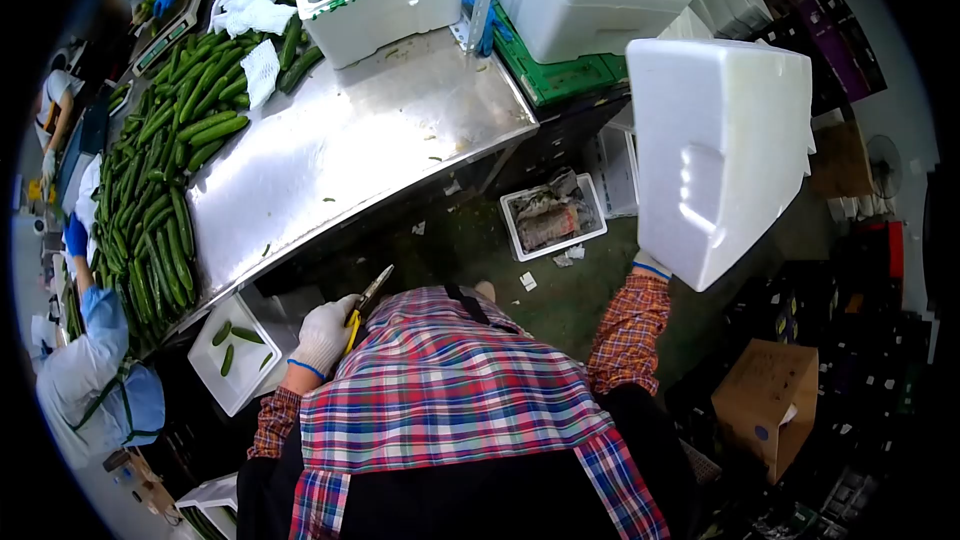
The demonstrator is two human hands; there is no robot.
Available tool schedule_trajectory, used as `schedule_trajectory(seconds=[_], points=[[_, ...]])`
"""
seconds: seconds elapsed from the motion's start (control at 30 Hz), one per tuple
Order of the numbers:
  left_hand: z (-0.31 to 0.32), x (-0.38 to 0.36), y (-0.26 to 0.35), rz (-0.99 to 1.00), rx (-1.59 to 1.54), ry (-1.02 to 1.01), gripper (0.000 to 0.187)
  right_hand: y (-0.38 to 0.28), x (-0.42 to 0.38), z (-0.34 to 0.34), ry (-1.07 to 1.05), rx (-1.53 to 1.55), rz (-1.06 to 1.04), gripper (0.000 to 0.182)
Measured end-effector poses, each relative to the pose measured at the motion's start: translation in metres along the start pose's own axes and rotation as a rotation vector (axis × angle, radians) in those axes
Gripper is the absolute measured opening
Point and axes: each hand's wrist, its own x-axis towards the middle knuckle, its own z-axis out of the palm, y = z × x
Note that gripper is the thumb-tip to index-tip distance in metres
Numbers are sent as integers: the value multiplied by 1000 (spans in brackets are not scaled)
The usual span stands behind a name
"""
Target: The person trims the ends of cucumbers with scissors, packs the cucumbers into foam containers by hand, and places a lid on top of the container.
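Observation:
My left hand [326, 336], in a white knit glove with a blue cuff edge, is closed around yellow-handled scissors [371, 292], whose metal blades point up and away from me. My right hand [651, 262] grips a large white foam box [680, 140] from below, off to my right. The box is tilted in the air and hides most of the fingers. Just left of my left hand, a white foam box on the floor side [279, 316] holds several cucumbers [247, 335].
A steel table [350, 130] bears a heap of cucumbers [150, 210] and a foam box [385, 25] of cucumbers. Foam boxes [580, 5] stand on a green crate [545, 80]. A litter box [553, 220] and cardboard box [765, 400] are below. A co-worker [100, 370] stands left.

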Motion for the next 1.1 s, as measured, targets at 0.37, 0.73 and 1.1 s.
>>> schedule_trajectory(seconds=[0.37,0.73,1.1], points=[[18,3,32,-28,-1,-43,37,39,-27,-55,60,97,109,59],[36,43,101,53,101,-192,34,43,24,-118,-676,559,347,55],[9,89,101,72,-134,-141,48,12,-70,-162,378,163,285,67]])
